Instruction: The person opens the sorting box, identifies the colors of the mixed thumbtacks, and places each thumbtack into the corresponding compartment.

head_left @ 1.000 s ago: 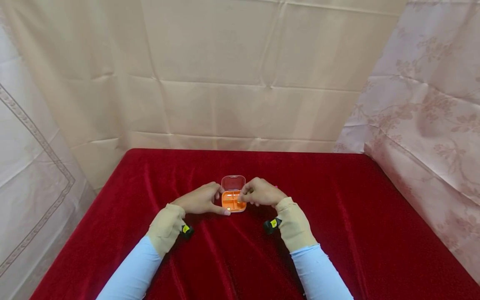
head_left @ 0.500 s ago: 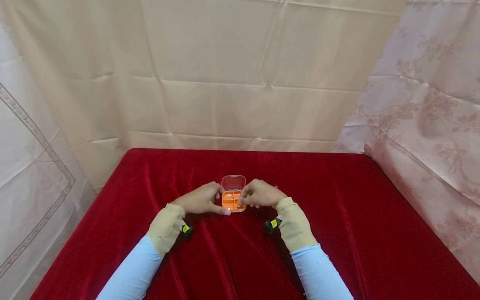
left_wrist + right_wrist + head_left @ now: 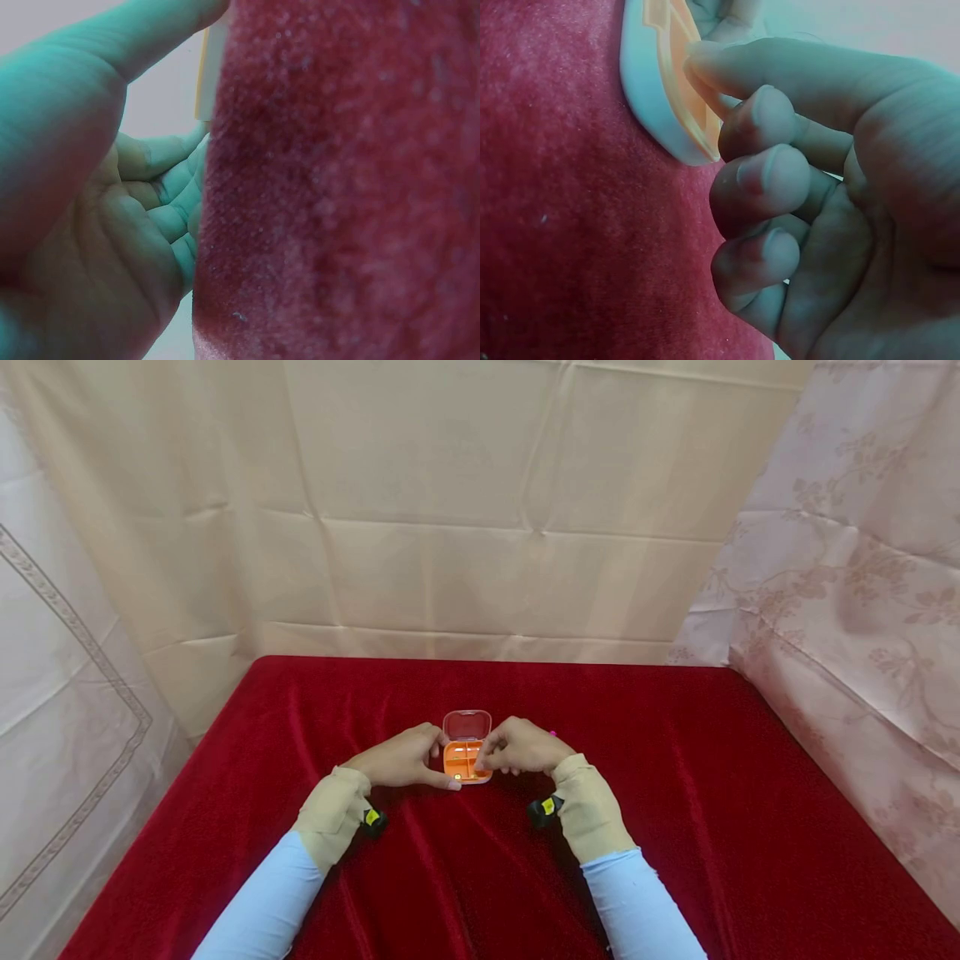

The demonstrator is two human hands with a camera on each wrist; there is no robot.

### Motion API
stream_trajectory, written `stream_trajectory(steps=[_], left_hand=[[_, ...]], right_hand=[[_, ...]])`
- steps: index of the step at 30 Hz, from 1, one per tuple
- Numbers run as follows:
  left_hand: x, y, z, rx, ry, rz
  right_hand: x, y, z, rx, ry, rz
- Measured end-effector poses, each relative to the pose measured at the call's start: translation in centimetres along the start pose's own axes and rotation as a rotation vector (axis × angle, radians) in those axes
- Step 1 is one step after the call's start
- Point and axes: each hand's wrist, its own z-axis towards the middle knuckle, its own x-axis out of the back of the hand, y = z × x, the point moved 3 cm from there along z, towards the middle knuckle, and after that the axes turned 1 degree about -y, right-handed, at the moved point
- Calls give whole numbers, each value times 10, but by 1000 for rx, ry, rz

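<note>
An orange-and-white pill box (image 3: pixel 456 768) with several compartments lies on the red cloth, its clear lid (image 3: pixel 467 725) raised at the back. My left hand (image 3: pixel 401 760) grips the box's left side, thumb along the front edge and fingers at the back left. Over the right compartments, my right hand (image 3: pixel 525 746) has thumb and index fingertips together, the other fingers curled, as the right wrist view shows too. Nothing shows between those tips. One small yellowish pill (image 3: pixel 457 777) lies in the front left compartment; another yellowish spot (image 3: pixel 474 775) shows just below the right fingertips.
Dark red velvet cloth (image 3: pixel 675 827) covers the table. A small pink thing (image 3: pixel 552 733) shows just behind my right hand. Black wrist cameras (image 3: pixel 373 821) sit under both wrists. A beige curtain (image 3: pixel 480 527) hangs behind the table, with patterned cloth (image 3: pixel 862 568) at the right.
My right fingertips have dipped slightly into the front right compartment, and a yellowish spot now shows apart below them. My left hand and the pill box have stayed in place.
</note>
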Motion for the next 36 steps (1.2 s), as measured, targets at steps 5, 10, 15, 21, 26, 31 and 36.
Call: stream_trajectory(steps=[5,10,15,21,26,31,36], left_hand=[[0,1,-1,4,0,-8],[1,2,-3,5,2,-19],[1,2,-3,6,6,-16],[2,3,-2,5,8,-15],[2,3,-3,1,7,-19],[1,4,-3,-6,6,-9],[1,4,-3,-12,8,-3]], right_hand=[[2,1,-1,-13,15,12],[4,1,-1,-9,13,27],[6,1,-2,-9,21,42],[8,3,-3,-18,31,50],[11,6,-4,-29,39,51],[15,10,-5,-37,51,64],[17,12,-6,-41,63,79]])
